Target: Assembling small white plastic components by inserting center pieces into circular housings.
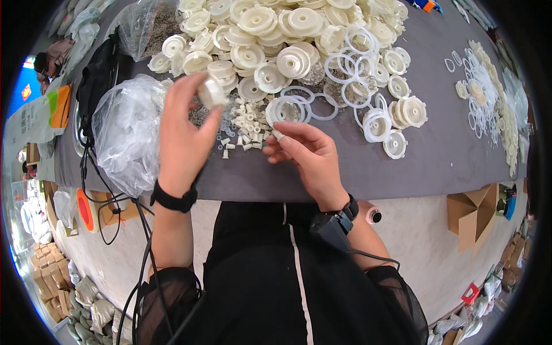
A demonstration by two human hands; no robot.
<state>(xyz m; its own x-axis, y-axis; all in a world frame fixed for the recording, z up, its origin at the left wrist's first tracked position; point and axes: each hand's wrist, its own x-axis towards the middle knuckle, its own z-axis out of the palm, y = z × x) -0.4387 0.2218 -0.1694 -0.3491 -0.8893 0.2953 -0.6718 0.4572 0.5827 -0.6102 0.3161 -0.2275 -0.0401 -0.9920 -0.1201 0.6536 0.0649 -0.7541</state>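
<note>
Far-left sign: a blue panel [17,95] with a small red mark, at the scene's left edge beside an orange and green package [57,106].
Boxes on floor, left: brown cartons [46,273] stacked near the lower left; a roll of orange tape [86,210] lies just under the table edge.
Clear bag, near left: a crumpled plastic bag [126,135] on the grey table [402,172], its contents too blurred to tell.
Clear bag, far left: a second bag [146,26] holding small grey metal bits.
Left hand: the left hand [184,138] is raised, fingers clamped on a white round disc [211,92], just right of the crumpled bag.
Small parts: a scatter of little white sleeves [244,123] between the two hands.
Right hand: the right hand [305,152] pinches one small white sleeve [278,135] between thumb and fingertips, near the table's near edge.
Heap, far centre: white wheels [270,34] and thin rings [313,106].
Box, right: an open brown carton [471,213] on the floor.
</note>
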